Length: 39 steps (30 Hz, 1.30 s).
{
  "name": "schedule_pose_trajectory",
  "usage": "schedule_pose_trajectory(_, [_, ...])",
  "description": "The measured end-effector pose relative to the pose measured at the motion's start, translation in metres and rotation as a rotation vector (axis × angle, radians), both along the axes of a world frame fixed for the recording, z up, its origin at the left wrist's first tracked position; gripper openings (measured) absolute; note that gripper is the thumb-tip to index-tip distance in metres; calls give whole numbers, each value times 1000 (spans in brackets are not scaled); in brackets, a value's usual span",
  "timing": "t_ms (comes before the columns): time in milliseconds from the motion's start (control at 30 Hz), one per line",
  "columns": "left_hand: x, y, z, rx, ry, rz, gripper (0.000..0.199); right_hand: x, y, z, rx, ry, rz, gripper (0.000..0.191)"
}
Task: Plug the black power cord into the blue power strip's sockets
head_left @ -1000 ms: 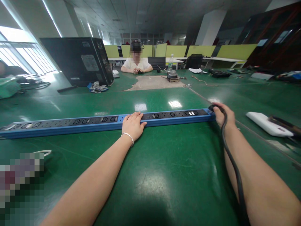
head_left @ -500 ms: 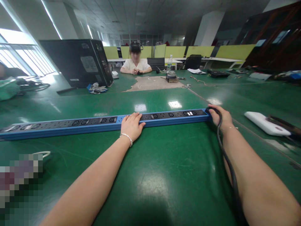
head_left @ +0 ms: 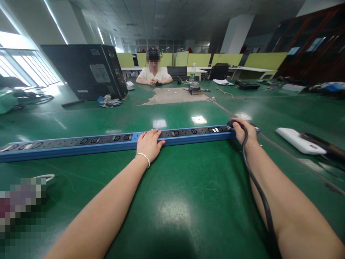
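Note:
A long blue power strip (head_left: 118,146) with black sockets lies across the table in front of me. Over its middle rests my left hand (head_left: 149,144), fingers bent across the top and thumb by the near edge, gripping it. My right hand (head_left: 242,131) is closed round the black plug (head_left: 230,123) of a power cord, just above the strip near its right end. The plug's pins point left; whether they touch a socket I cannot tell. From that hand the black cord (head_left: 254,176) hangs down along my right forearm.
The table (head_left: 172,187) is green. On the right lies a white device (head_left: 299,141) with a dark object against it. Farther back are a black computer case (head_left: 88,72), gloves (head_left: 109,101), a bottle (head_left: 192,73) and a seated person (head_left: 154,73). A blurred-out item (head_left: 21,201) lies left.
My right hand has shifted left with the plug, off the strip's right end, which now shows beyond it. My left hand stays on the strip. The view has turned slightly.

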State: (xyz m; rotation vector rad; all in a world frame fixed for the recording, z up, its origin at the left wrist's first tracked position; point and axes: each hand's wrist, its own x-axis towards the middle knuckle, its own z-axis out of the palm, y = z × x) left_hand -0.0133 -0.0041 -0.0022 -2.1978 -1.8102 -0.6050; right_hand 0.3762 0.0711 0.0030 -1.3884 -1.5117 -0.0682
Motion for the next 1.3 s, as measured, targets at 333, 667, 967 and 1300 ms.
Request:
schedule_pose_trajectory(333, [0, 0, 0, -10, -17, -8, 44, -4, -6, -1, -17, -108, -58, 29])
schedule_pose_trajectory(667, [0, 0, -1, 9, -23, -15, 44, -9, -10, -9, -47, -126, -29, 32])
schedule_pose_trajectory(967, [0, 0, 0, -4, -41, -21, 44, -59, -14, 10, 90, 39, 102, 33])
schedule_pose_trajectory(1300, [0, 1, -2, 13, -47, -26, 44, -104, -26, 5, -35, -183, 195, 37])
